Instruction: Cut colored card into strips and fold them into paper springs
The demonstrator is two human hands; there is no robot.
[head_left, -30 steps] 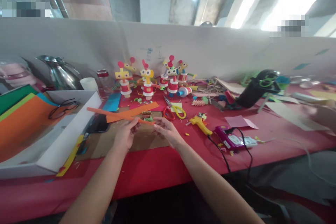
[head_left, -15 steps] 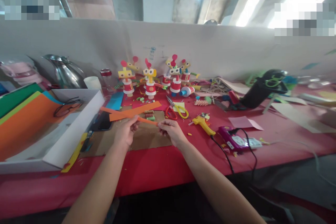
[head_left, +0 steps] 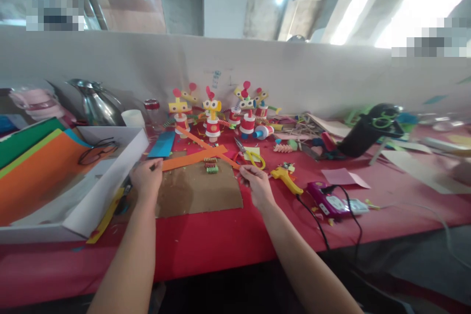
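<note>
My right hand point(head_left: 259, 187) pinches the near end of a narrow orange paper strip point(head_left: 230, 160), which slants away up and to the left. Crossing it is a wider orange paper strip point(head_left: 187, 159). At the left end of that wider strip my left hand point(head_left: 147, 179) has its fingers closed on it. Both strips are above a brown cardboard sheet point(head_left: 200, 191). Close to their crossing lie folded striped paper springs point(head_left: 211, 166). Scissors with red and yellow handles point(head_left: 253, 156) rest just beyond my right hand.
Several red-and-white paper cup figures point(head_left: 212, 125) stand at the back. To the left is a white box point(head_left: 110, 181) with coloured sheets. A yellow glue gun point(head_left: 287, 180) and a purple power strip point(head_left: 329, 201) lie to the right, their black cords trailing over the table edge.
My left hand has let go of the narrow strip and moved left to the wider strip's end. My right hand has shifted right, still holding the narrow strip, which now shows at full length.
</note>
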